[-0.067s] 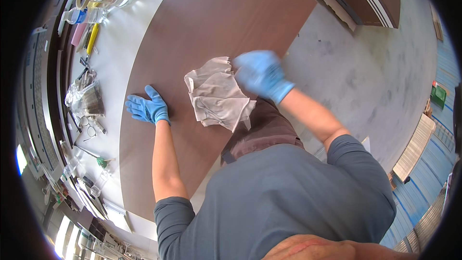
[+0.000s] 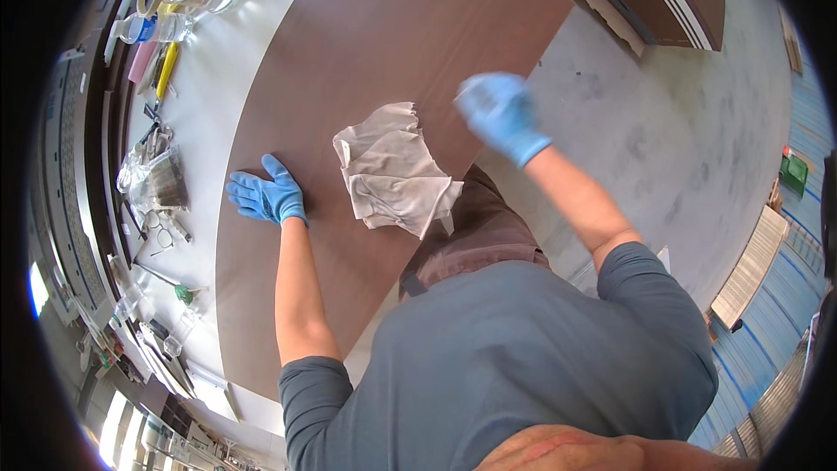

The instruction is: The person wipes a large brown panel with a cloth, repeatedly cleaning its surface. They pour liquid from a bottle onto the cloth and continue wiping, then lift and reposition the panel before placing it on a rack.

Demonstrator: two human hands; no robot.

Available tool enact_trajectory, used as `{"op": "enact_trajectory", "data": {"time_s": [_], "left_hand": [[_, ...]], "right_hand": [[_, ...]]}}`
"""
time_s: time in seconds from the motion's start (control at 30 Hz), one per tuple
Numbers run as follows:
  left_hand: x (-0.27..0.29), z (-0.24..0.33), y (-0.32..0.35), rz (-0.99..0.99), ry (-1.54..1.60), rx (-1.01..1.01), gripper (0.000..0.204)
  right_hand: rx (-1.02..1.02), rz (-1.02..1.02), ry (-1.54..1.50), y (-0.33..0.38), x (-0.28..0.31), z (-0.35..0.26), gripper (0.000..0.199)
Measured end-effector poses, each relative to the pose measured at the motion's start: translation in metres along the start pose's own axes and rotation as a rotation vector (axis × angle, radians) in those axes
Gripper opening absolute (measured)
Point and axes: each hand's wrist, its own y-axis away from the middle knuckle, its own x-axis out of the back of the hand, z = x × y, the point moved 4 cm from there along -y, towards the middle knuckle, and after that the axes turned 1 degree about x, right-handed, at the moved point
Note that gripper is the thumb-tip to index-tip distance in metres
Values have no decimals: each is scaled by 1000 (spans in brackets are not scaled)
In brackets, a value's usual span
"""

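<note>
Cloth (image 2: 392, 166) lies rumpled on the brown board (image 2: 366, 35), its long axis pointing nearward, slightly right. I see the left hand (image 2: 268, 194) flat, fingers outstretched, released; the right hand (image 2: 503, 115) blurs: I cannot tell its grip.

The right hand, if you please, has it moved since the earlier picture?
Yes: the right hand has moved right and slightly up the picture, away from the cloth.

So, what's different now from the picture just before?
The right hand moved rightward and slightly forward, away from the pale cloth; blur hides whether it holds anything. The left hand stayed spread on the brown panel, and the cloth lies as it was.
</note>
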Motion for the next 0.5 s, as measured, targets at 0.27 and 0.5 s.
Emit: {"op": "enact_trajectory", "data": {"time_s": [0.27,0.5], "left_hand": [[-3,-1,1,28,-14,-19,104],[-3,-1,0,39,0,-22,104]], "right_hand": [[-702,123,34,-17,33,142,24],[-740,143,-103,-15,23,164,20]]}}
